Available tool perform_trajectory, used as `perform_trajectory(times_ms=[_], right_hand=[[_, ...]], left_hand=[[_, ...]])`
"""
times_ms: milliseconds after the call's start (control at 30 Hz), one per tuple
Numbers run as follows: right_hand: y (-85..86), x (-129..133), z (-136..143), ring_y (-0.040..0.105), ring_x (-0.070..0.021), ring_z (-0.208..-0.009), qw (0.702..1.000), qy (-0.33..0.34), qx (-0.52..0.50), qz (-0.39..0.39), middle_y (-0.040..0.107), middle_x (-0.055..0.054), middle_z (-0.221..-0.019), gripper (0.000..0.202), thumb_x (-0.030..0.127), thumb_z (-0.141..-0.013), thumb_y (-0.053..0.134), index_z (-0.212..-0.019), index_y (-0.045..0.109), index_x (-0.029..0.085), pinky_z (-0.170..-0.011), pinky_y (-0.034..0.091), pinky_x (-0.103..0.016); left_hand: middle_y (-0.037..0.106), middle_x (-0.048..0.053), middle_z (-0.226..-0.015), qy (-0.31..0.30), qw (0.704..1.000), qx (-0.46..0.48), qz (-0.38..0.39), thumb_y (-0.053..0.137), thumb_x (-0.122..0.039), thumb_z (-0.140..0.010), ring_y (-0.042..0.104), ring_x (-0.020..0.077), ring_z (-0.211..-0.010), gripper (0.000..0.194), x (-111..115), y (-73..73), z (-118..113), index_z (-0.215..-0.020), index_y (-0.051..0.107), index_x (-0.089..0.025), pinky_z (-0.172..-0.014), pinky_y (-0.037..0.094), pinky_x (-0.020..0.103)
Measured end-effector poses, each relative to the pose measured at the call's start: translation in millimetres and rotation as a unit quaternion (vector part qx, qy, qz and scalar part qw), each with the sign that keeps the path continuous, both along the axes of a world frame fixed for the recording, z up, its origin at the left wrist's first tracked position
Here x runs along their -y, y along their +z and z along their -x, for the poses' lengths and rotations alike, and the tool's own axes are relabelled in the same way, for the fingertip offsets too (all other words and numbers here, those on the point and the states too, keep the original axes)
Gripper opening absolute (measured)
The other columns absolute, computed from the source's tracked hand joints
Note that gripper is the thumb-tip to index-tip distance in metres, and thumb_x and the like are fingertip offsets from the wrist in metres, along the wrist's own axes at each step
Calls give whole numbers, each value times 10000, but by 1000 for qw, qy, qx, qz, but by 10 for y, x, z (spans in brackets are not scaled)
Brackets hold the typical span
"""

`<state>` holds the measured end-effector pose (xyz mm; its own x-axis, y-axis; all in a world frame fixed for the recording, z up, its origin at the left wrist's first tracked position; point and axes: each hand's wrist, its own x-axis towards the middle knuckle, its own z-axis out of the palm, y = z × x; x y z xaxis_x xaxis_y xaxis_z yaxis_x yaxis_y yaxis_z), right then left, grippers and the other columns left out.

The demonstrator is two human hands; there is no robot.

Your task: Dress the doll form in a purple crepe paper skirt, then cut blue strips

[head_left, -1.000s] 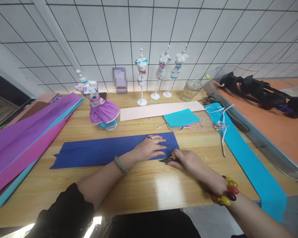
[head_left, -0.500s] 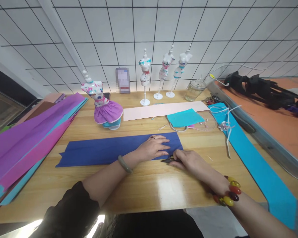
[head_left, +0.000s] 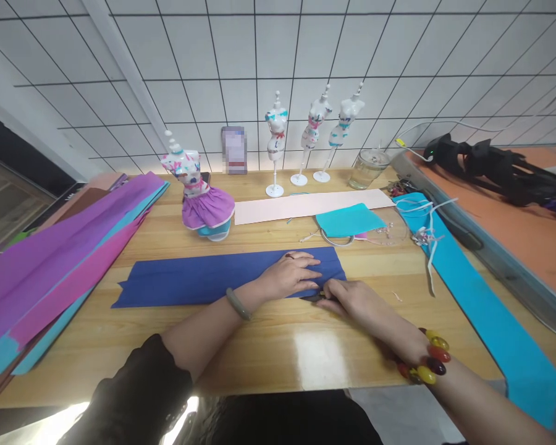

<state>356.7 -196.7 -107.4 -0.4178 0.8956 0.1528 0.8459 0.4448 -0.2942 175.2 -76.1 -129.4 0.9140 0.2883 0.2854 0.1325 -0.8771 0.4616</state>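
A long dark blue strip [head_left: 189, 281], looking like fabric or crepe paper, lies across the middle of the wooden table. My left hand [head_left: 291, 275] rests flat on its right part, fingers stretched out and apart. At the strip's lower right edge, my right hand [head_left: 345, 296] is closed around a small dark pointed tool, seemingly thread snips [head_left: 312, 298]. The tip points left along the near edge, and most of the tool is hidden in my fingers. Behind the strip stands a mini mannequin [head_left: 185, 170] wearing a purple gathered skirt [head_left: 208, 207].
Several bare mini mannequins [head_left: 277, 139] stand by the tiled wall, near a leaning phone [head_left: 234, 150] and a glass jar [head_left: 369, 168]. A pale pink strip [head_left: 282, 207] and turquoise piece [head_left: 349, 220] lie behind my hands. Coloured sheets [head_left: 65, 247] cover the left; a turquoise strip [head_left: 477, 296] the right.
The whole view has shifted slightly, so the table's things appear a little further right. Both hands keep nearly the same places on the blue strip.
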Motion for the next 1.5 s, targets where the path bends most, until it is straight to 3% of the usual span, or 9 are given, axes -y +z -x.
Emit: perform_trajectory(times_ms=[800,1500], right_hand=[[32,-34,130,563,-144,-548,1000,12,-5,-10,613,-6,-675,224,387,-903,490,-775,454,207,-508,351,-251],[-19,-48,194,558,-138,-544,1000,11,3,-11,586,3,-640,257,385,-938,416,-756,425,204,-510,343,-244]], left_hand=[[546,79,-1298,-1,1000,-18,9,483,-358,-886,424,226,-1240,320,3,10,4,-1143,608,-214,-997,374,402],[550,38,-1300,10,999,-34,7,456,-313,-907,436,198,-1230,276,8,42,0,-1105,630,-231,-1013,365,377]])
